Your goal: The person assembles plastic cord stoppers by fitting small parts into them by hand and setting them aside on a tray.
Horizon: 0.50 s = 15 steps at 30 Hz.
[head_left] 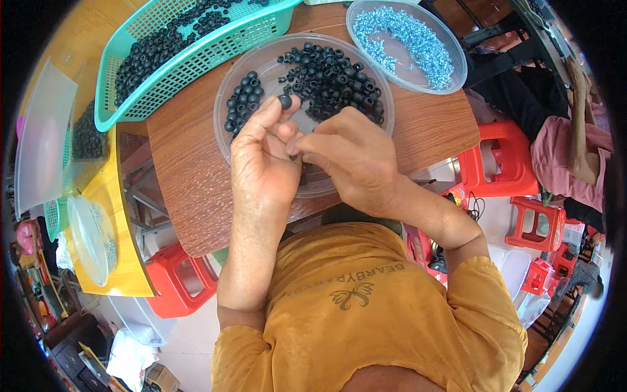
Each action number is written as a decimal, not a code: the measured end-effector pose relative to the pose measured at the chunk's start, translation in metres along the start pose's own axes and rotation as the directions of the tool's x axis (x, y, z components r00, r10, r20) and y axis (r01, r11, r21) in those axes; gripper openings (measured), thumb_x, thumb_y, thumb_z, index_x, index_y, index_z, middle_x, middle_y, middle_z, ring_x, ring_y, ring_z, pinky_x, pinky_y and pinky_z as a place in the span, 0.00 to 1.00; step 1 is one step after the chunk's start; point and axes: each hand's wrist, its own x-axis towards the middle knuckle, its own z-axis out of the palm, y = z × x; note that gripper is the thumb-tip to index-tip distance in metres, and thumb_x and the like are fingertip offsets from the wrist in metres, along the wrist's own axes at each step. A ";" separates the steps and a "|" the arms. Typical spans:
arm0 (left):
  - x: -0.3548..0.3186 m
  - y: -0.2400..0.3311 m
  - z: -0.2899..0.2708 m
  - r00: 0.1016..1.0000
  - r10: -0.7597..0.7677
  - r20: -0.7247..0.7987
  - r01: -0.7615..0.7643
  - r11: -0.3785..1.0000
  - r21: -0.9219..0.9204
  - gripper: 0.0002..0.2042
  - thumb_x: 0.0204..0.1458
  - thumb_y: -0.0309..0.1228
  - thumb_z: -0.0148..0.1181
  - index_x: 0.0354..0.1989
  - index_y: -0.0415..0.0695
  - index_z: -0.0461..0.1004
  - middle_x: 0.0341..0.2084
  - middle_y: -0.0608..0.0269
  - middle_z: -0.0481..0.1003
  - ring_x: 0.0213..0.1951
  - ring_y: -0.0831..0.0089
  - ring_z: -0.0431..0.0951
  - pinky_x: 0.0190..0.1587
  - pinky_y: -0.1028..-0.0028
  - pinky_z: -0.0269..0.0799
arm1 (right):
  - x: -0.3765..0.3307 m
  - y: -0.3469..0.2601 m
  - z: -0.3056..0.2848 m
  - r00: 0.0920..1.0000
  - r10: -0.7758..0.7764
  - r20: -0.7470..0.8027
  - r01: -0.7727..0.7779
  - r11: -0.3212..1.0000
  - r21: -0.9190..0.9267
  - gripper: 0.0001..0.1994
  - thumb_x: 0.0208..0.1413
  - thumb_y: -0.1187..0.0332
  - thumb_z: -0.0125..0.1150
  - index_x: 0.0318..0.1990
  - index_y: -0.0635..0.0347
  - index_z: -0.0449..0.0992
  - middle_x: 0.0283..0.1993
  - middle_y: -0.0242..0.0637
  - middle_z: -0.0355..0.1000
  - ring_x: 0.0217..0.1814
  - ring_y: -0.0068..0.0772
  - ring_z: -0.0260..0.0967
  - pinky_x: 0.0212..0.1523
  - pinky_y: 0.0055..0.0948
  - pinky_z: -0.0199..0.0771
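Note:
My left hand pinches a small black rubber ring between thumb and forefinger, above a clear plastic lid-like dish. The dish holds two heaps of black rings, a small one at its left and a larger one at its far right. My right hand is curled beside the left, fingertips meeting it over the dish; something small and dark sits between its fingers, too hidden to name. Both hands hover over a brown wood-grain table.
A teal plastic basket of black rings lies at the far left. A clear dish of silvery-blue screws stands at the far right. Red plastic stools stand on the floor; a person in pink sits at right. Clear lids lie on a yellow table at left.

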 end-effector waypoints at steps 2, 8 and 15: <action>0.000 0.001 0.000 1.000 -0.006 0.025 0.006 1.000 -0.016 0.08 0.49 0.24 0.61 0.38 0.40 0.72 0.33 0.58 0.76 0.25 0.79 0.69 0.29 0.78 0.64 | -0.003 -0.001 0.003 0.999 -0.044 0.015 0.045 0.997 -0.057 0.13 0.39 0.77 0.59 0.36 0.58 0.75 0.26 0.34 0.63 0.26 0.36 0.62 0.25 0.30 0.63; -0.002 0.001 -0.001 1.000 0.016 0.018 -0.016 1.000 -0.001 0.08 0.49 0.24 0.60 0.38 0.39 0.73 0.33 0.59 0.76 0.29 0.77 0.71 0.36 0.74 0.69 | 0.002 -0.003 0.005 0.968 -0.233 0.089 0.249 0.923 -0.292 0.17 0.36 0.76 0.59 0.40 0.59 0.77 0.28 0.31 0.62 0.26 0.30 0.60 0.24 0.26 0.59; -0.007 -0.002 0.001 0.995 0.044 0.086 -0.043 0.999 -0.019 0.08 0.52 0.24 0.59 0.39 0.39 0.72 0.34 0.59 0.75 0.31 0.74 0.71 0.39 0.73 0.70 | 0.000 0.002 0.003 0.936 -0.335 0.105 0.350 0.874 -0.338 0.21 0.30 0.76 0.61 0.40 0.62 0.78 0.32 0.32 0.66 0.27 0.28 0.62 0.25 0.25 0.61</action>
